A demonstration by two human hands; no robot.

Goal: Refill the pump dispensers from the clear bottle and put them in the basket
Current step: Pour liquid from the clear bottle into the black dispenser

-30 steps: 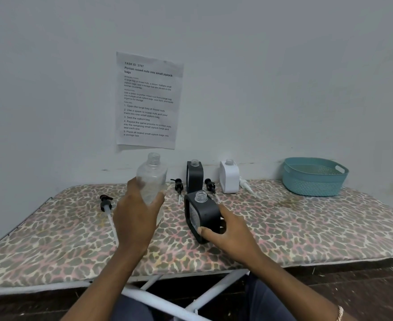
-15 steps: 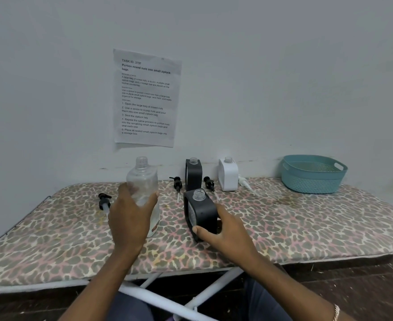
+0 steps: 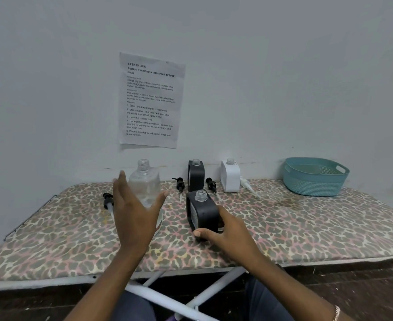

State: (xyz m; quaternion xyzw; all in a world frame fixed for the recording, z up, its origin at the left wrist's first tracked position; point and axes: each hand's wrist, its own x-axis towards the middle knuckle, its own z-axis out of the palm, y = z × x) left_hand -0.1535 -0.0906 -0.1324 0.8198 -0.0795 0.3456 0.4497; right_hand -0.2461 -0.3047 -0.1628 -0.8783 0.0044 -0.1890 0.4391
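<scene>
The clear bottle (image 3: 145, 184) stands uncapped on the leopard-print ironing board (image 3: 306, 228). My left hand (image 3: 135, 214) is just in front of it with fingers straight and spread, holding nothing. My right hand (image 3: 228, 235) grips a black dispenser (image 3: 201, 210) by its lower side; the dispenser's neck is open and it leans slightly. A second black dispenser (image 3: 196, 176) and a white dispenser (image 3: 230, 176) stand uncapped at the back by the wall. The teal basket (image 3: 313, 181) sits at the far right with nothing visible inside.
Loose pump heads lie on the board: a black one at the left (image 3: 108, 200), two black ones (image 3: 180, 184) (image 3: 211, 184) beside the rear black dispenser, a white one (image 3: 246, 184) by the white dispenser. A printed sheet (image 3: 150, 100) hangs on the wall.
My left hand lowered the clear bottle onto the board and let go, its fingers now spread. My right hand kept its grip on the black dispenser.
</scene>
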